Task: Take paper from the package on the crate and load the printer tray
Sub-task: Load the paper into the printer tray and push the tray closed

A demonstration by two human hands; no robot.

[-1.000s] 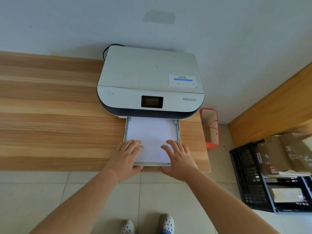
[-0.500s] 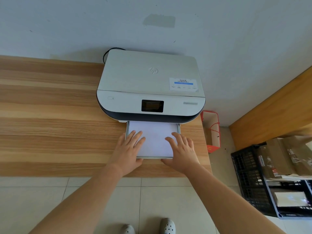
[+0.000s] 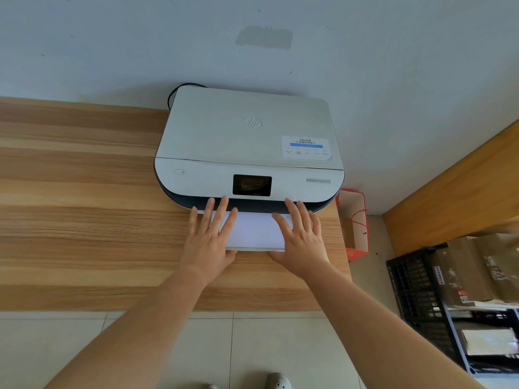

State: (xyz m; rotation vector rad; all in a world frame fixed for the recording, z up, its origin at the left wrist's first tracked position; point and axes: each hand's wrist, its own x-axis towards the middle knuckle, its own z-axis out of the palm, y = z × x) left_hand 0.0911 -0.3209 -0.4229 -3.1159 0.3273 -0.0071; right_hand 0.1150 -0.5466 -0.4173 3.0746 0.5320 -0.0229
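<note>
Pushing with both palms, we have slid the printer tray (image 3: 254, 249) most of the way in since half a second ago; far less white paper (image 3: 252, 230) shows now. One wooden counter (image 3: 84, 209) carries one printer (image 3: 250, 147), set against the wall. One black crate (image 3: 421, 299) stands on the floor at right, brown packages inside it. The single paper stack lies flat in the tray, its long axis running into the printer's front slot. Our left hand (image 3: 209, 240) and right hand (image 3: 302, 240) lie flat, fingers spread apart, gripping nothing, thumbs against the tray's front edge.
</note>
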